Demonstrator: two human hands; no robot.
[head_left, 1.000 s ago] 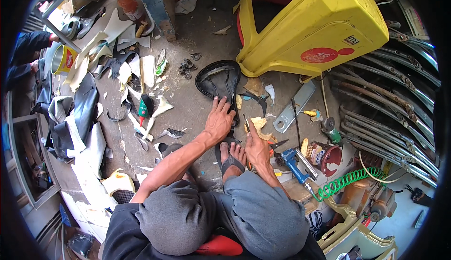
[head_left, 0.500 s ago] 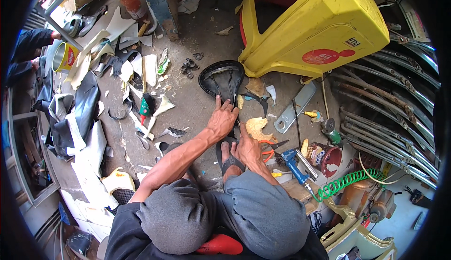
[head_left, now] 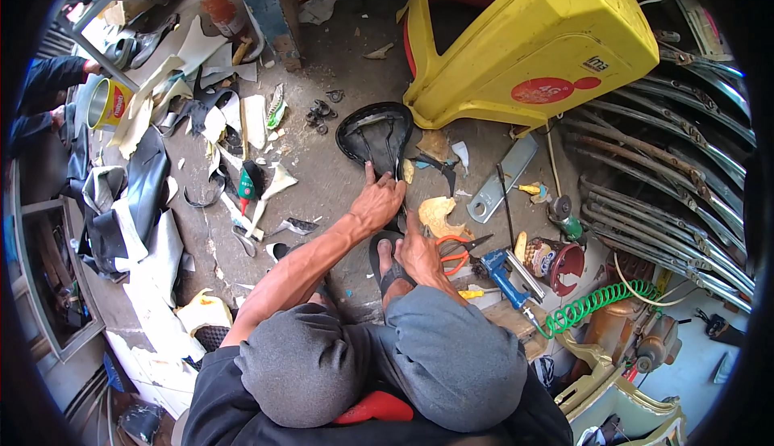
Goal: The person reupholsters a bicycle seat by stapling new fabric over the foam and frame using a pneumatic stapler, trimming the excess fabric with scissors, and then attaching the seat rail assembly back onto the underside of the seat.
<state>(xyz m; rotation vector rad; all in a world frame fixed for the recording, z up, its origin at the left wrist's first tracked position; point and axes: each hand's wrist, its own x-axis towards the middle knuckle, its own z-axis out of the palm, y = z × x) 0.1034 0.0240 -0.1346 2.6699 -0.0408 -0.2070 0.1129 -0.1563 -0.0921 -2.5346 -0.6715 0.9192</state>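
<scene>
A black bicycle saddle [head_left: 364,131] lies underside up on the concrete floor, its narrow end toward me. My left hand [head_left: 375,204] grips that narrow part, index finger extended along it. Just below and right of it, my right hand [head_left: 423,248] is closed at the saddle's tip; whatever it holds is hidden. Right of that hand are orange-handled scissors [head_left: 455,256], a blue pneumatic stapler [head_left: 508,281] with a green coiled hose [head_left: 588,305], and torn tan foam [head_left: 439,216]. My sandaled foot [head_left: 387,273] shows under my hands.
A yellow plastic chair [head_left: 524,43] lies on its side beyond the saddle. Bent metal tubes [head_left: 661,164] are stacked rightward. Scraps [head_left: 149,220] and a bucket [head_left: 105,103] litter the left, where another person's sleeves [head_left: 48,87] show. A metal ruler [head_left: 504,180] and angle grinder [head_left: 567,218] lie right.
My right hand has moved up and left to the saddle's tip; the thin tool it showed earlier is now out of sight. My left hand stays on the saddle.
</scene>
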